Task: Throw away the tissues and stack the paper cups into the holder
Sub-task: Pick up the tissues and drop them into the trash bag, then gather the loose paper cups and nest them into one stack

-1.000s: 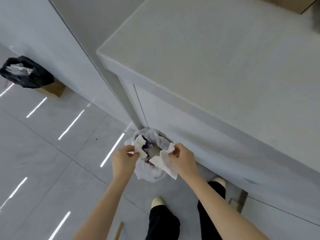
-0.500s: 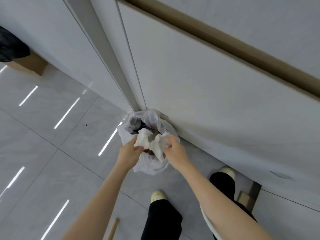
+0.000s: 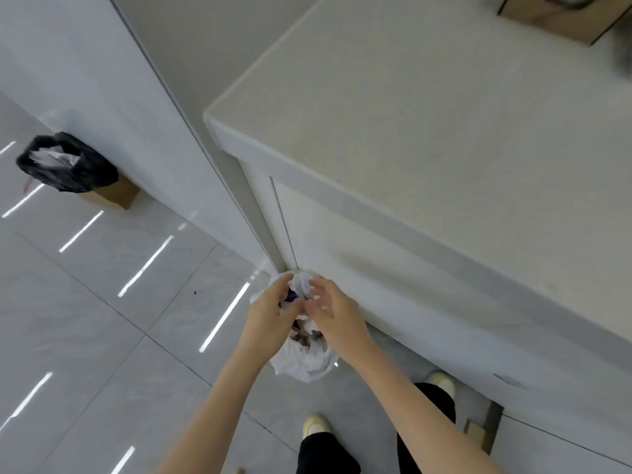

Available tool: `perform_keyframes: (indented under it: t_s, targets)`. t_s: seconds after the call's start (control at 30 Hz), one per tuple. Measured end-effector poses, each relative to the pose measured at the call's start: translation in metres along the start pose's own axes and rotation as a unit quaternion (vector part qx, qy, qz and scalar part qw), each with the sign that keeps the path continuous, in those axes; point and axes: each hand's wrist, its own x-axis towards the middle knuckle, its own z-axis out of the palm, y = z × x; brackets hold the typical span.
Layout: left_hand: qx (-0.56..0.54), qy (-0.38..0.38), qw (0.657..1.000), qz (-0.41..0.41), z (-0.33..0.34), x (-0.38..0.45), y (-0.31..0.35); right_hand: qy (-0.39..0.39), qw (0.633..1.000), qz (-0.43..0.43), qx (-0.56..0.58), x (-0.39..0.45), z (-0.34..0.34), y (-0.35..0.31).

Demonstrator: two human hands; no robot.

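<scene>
A small bin with a white bag liner stands on the floor against the foot of the cabinet. Crumpled white tissues lie inside it among other rubbish. My left hand and my right hand hover side by side just above the bin's mouth, fingers loosely apart, with no tissue in either. The hands hide much of the bin's opening. No paper cups or cup holder are in view.
The pale countertop overhangs the cabinet front on the right, with a cardboard box at its far edge. A black-bagged bin on a brown box stands by the wall at left. My shoes are below on the tiled floor.
Both hands held white tissues over the bin and pushed them in. Now the tissues lie inside and the hands have let go; the camera has tilted back up to show the countertop.
</scene>
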Motion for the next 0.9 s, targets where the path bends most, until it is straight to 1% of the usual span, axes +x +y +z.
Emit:
perform_keyframes:
  t_s: [0.1,0.17,0.27,0.4,0.47,0.5,0.57,0.77,0.9]
  targets:
    - [-0.021,0.060,0.997,0.037,-0.021,-0.021,0.045,0.010,0.998,-0.057,-0.004,-0.026,-0.017,-0.050]
    - [-0.034,0.087,0.993,0.066,-0.033,-0.038,0.074,0.007,0.996,-0.087,-0.008,-0.046,-0.030,-0.084]
    - [-0.054,0.108,0.986,0.111,-0.047,-0.062,0.122,0.025,0.990,-0.137,-0.012,-0.073,-0.060,-0.131]
    - [-0.066,0.125,0.975,0.169,-0.056,-0.081,0.187,0.084,0.980,-0.181,0.000,-0.094,-0.115,-0.179]
    - [-0.066,0.116,0.968,0.212,-0.053,-0.086,0.235,0.134,0.971,-0.198,0.006,-0.107,-0.159,-0.201]
    - [-0.062,0.109,0.967,0.221,-0.051,-0.087,0.242,0.141,0.971,-0.196,0.010,-0.109,-0.167,-0.204]
    - [-0.044,0.089,0.959,0.264,-0.041,-0.087,0.282,0.183,0.960,-0.210,0.019,-0.121,-0.207,-0.218]
    - [-0.031,0.007,0.949,0.315,0.014,-0.084,0.379,0.280,0.936,-0.211,0.031,-0.145,-0.316,-0.224]
    - [-0.037,-0.034,0.944,0.326,0.058,-0.073,0.433,0.325,0.922,-0.206,0.033,-0.154,-0.382,-0.219]
